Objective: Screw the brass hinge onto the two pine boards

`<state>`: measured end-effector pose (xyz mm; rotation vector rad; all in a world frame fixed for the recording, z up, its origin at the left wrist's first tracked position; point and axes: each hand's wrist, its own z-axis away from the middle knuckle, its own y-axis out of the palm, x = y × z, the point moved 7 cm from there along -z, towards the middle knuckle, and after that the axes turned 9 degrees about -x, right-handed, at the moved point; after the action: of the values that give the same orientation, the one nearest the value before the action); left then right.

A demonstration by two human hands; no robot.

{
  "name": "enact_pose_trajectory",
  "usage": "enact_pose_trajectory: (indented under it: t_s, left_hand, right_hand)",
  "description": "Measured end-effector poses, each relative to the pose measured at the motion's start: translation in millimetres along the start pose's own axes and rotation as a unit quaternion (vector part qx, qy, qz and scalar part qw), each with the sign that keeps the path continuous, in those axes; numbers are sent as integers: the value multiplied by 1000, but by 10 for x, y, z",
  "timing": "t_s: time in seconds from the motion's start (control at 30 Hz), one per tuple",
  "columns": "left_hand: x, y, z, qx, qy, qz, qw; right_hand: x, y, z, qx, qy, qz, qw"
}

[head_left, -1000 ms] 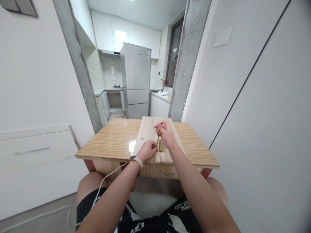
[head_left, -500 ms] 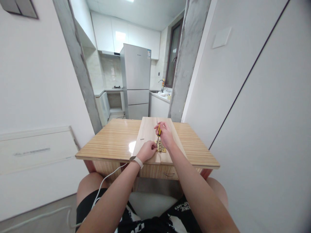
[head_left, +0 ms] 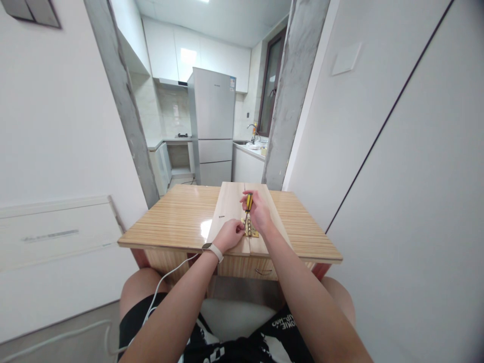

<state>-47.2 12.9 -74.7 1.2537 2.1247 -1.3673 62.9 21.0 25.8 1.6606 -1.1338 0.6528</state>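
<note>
A screwdriver (head_left: 249,202) with a yellow and black handle is held nearly upright in my right hand (head_left: 260,213). Its shaft points down at a brass hinge (head_left: 254,234) that lies across the seam between two pale wooden boards (head_left: 231,199). My left hand (head_left: 229,235) rests on the left board, thumb and finger pinched together at the hinge's left edge near the screwdriver's tip. Whatever is between those fingertips is too small to make out. Left of the hinge, a small dark screw (head_left: 221,217) lies on the board.
Beneath the boards is a striped wooden table (head_left: 177,214) with a drawer handle (head_left: 263,272) at the front. A white cable (head_left: 162,280) runs from the table's edge past my left leg. Beyond the table stands a grey fridge (head_left: 215,111); a white wall rises on the right.
The screwdriver handle has turned slightly in my right hand and shows more yellow. My left hand stays in place by the hinge.
</note>
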Motion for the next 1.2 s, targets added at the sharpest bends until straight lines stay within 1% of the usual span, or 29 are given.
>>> enact_pose_trajectory:
  t_s: [0.07,0.23,0.43,0.5,0.63,0.7,0.8,0.93,1.0,1.1,1.2]
  left_hand:
    - [-1,1,1,-1,3,-2,1000]
    - [-8,7,2,5,-5,0,1000]
    - [-43,-8,0,6,3,0,1000]
    - [-45,-15,1,6,1,0,1000]
    - [-43,-17,5,9,-1,4,1000]
    - [-37,-12,6,12,-3,6,1000]
    - [-32,-14,3,11,-1,1,1000]
    - [-40,-20,2,16,-2,-3,1000]
    - [-48,-25,3,18,-4,-7,1000]
    - [-58,-32,4,17,-8,-14,1000]
    - [-50,-27,5,16,-9,-16,1000]
  right_hand:
    - [5,5,5,1,2,6,1000]
    - [1,-31,9,-21,-18,19,999]
    - [22,44,31,7,2,9,1000]
    - [28,52,36,5,6,13,1000]
    - [29,-11,28,-37,-14,26,999]
    - [23,-31,23,-46,-17,23,999]
    - [33,-5,23,-27,-14,16,999]
    - [37,42,31,-1,9,-2,1000]
    - [36,29,29,-11,6,6,1000]
    - [29,-21,23,-43,-10,16,999]
    - [26,-20,23,-38,-17,19,999]
